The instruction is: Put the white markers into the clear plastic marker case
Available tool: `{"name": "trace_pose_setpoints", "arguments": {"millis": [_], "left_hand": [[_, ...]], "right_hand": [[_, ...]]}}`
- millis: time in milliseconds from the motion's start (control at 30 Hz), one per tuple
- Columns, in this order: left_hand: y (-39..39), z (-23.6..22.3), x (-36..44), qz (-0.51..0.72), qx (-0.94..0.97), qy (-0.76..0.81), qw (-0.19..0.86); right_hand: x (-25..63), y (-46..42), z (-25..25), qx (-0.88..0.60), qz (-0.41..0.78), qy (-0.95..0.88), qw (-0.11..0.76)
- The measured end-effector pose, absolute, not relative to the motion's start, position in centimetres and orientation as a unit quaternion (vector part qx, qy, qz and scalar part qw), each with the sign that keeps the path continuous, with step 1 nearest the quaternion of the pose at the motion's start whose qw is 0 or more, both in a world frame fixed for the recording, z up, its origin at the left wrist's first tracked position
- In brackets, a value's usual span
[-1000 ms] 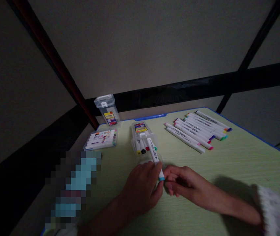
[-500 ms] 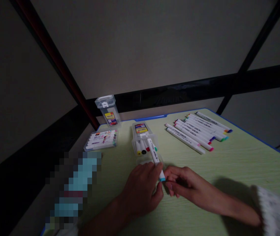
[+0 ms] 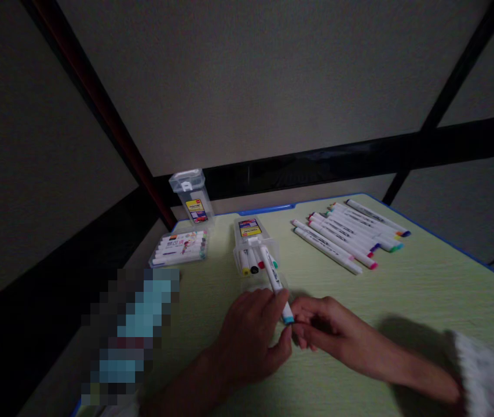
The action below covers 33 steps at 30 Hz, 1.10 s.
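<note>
My left hand (image 3: pixel 251 327) is closed around a white marker (image 3: pixel 275 278) with a blue end. The marker slants, its blue end toward me and its far end over the open mouth of a clear plastic case (image 3: pixel 237 255). My right hand (image 3: pixel 325 321) has its fingers curled, with thumb and forefinger at the marker's blue end. Inside the case lie several markers, with yellow, black, red and green ends showing. The case lies flat with its label up. Its lid (image 3: pixel 249 284) hangs toward me, partly hidden by my left hand.
Several loose white markers (image 3: pixel 342 231) lie in a slanted group on the right of the green table (image 3: pixel 429 301). At the back left stands a closed clear case (image 3: pixel 197 200). A flat marker pack (image 3: pixel 181 248) lies before it. A pixelated area covers the left edge.
The marker's blue end has shifted slightly right and toward me, closer to my right fingertips. My left thumb has moved a little to the right. The other things stay put.
</note>
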<state>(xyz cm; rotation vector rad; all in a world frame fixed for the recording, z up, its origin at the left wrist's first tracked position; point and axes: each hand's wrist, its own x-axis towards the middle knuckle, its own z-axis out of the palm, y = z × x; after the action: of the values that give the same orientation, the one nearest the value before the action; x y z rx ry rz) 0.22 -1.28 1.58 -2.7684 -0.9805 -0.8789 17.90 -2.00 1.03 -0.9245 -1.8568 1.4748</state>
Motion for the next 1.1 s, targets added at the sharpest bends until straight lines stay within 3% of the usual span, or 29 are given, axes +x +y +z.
{"name": "trace_pose_setpoints", "arguments": {"millis": [1100], "left_hand": [[-0.91, 1.19, 0.12, -0.363, -0.856, -0.365, 0.054]], "right_hand": [[18.13, -2.14, 0.39, -0.357, 0.545, -0.696, 0.301]]}}
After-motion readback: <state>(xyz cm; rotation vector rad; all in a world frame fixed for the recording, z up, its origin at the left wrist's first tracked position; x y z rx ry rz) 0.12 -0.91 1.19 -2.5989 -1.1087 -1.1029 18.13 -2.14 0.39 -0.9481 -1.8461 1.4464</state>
